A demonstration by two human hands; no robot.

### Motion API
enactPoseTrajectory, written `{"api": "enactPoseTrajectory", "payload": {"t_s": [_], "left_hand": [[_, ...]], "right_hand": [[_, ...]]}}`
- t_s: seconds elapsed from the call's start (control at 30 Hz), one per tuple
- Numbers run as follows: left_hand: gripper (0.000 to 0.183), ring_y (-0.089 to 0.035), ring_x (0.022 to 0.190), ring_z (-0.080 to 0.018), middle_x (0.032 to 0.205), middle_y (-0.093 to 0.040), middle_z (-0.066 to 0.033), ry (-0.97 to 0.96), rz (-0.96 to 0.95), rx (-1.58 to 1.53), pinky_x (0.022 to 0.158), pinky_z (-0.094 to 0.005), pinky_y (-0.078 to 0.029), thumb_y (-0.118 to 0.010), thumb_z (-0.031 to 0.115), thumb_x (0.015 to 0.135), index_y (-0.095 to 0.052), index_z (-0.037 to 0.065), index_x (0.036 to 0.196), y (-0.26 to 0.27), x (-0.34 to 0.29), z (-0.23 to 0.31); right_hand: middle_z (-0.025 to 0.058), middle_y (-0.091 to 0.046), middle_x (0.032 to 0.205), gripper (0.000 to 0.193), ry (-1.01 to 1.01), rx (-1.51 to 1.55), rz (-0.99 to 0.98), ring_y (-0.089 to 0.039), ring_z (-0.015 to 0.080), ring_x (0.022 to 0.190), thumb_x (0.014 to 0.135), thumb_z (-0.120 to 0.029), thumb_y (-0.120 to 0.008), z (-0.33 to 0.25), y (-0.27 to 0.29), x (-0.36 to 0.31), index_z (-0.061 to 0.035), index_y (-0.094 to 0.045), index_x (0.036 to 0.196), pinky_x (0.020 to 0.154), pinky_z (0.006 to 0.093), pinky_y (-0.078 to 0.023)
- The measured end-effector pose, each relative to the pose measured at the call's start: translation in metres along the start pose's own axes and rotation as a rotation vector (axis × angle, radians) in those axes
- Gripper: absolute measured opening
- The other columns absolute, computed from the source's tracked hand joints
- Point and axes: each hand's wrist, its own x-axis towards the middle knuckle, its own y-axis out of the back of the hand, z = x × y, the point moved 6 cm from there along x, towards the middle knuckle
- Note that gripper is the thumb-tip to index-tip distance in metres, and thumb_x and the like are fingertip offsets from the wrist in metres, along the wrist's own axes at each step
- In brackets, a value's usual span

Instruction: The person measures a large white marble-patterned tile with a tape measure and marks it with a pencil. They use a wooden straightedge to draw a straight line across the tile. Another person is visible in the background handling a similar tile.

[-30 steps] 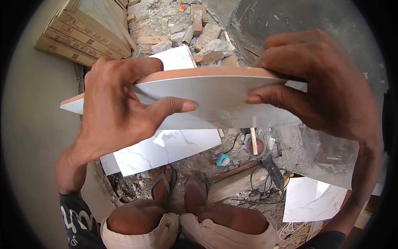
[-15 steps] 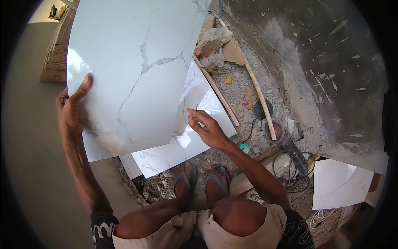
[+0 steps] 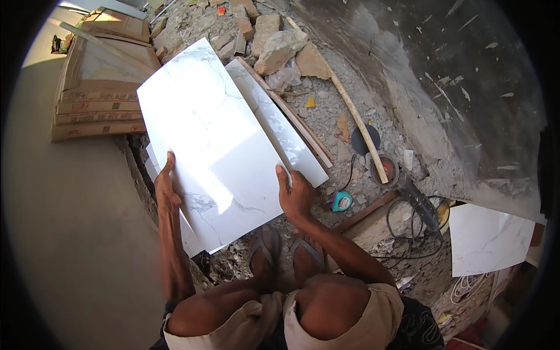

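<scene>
A large glossy white marble-veined tile [image 3: 216, 134] lies tilted in front of me, above my feet. My left hand [image 3: 167, 185] grips its left edge, thumb up on the edge and fingers hidden beneath. At the lower right edge, my right hand [image 3: 297, 195] is closed on the same tile, thumb against its side; its other fingers are partly hidden. A second marbled tile [image 3: 300, 154] shows underneath, jutting out to the right. Beside my right hand, a teal tape measure [image 3: 342, 202] rests on the rubble.
An angle grinder [image 3: 417, 204] with a looped cord lies to the right, touched by a long wooden stick [image 3: 350, 105]. Near it is a black disc [image 3: 365, 139]. Broken stones [image 3: 280, 51] lie farther off. Cardboard tile boxes [image 3: 99, 111] are stacked far left; another tile [image 3: 490, 239] stands right.
The upper tile has come down from its raised position and swung over the lower one. My right hand, earlier pinching a thin dark object, has moved onto the tile's edge; that object no longer shows.
</scene>
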Motion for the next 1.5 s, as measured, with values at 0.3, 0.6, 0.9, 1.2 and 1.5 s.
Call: {"api": "enactPoseTrajectory", "payload": {"t_s": [0.3,0.6,0.9,1.2,1.5], "left_hand": [[0.081,-0.061,0.119,-0.0298,0.133,-0.062,-0.0205,0.109,-0.151,-0.042,0.107,-0.0357,-0.043,-0.067,0.056,0.094,-0.054,-0.009,0.139,-0.028,-0.004,-0.081],[0.081,-0.054,0.128,-0.0339,0.143,-0.055,-0.0222,0.183,-0.076,-0.120,0.112,-0.0436,-0.040,-0.076,0.047,0.091,-0.051,-0.011,0.141,-0.036,0.016,-0.098],[0.078,-0.057,0.125,-0.0323,0.138,-0.058,-0.0206,0.193,-0.093,-0.118,0.108,-0.0417,-0.044,-0.075,0.048,0.091,-0.054,-0.012,0.136,-0.045,0.011,-0.100],[0.057,-0.064,0.097,-0.0222,0.106,-0.063,-0.0141,0.079,0.139,0.121,0.092,-0.0407,-0.053,-0.078,0.045,0.090,-0.058,-0.007,0.105,-0.017,0.030,-0.115],[0.053,-0.045,0.069,-0.0100,0.076,-0.047,0.0011,-0.067,0.177,0.113,0.063,-0.0251,-0.042,-0.090,0.039,0.080,-0.048,0.007,0.087,-0.011,0.027,-0.115]], "right_hand": [[0.0133,-0.060,0.070,0.043,0.140,-0.145,0.023,-0.059,0.0360,0.058,0.101,-0.036,-0.062,0.032,0.001,-0.005,-0.0045,-0.057,0.072,0.052,0.0466,-0.045],[0.0166,-0.060,0.068,0.047,0.113,-0.169,-0.031,-0.059,0.0403,0.060,0.102,-0.035,-0.062,0.039,-0.004,0.011,-0.0021,-0.056,0.069,0.054,0.0503,-0.044],[0.0158,-0.060,0.068,0.044,0.120,-0.179,-0.052,-0.060,0.0387,0.059,0.100,-0.033,-0.064,0.051,-0.008,0.015,-0.0021,-0.059,0.070,0.053,0.0484,-0.045],[0.0176,-0.062,0.076,0.041,0.059,-0.180,-0.096,-0.061,0.0403,0.064,0.101,-0.034,-0.062,0.044,-0.008,0.014,-0.0006,-0.063,0.078,0.057,0.0502,-0.049],[0.0184,-0.060,0.086,0.032,0.073,-0.022,-0.071,-0.064,0.0401,0.068,0.101,-0.030,-0.062,0.045,0.000,0.014,0.0005,-0.062,0.090,0.056,0.0468,-0.052]]}}
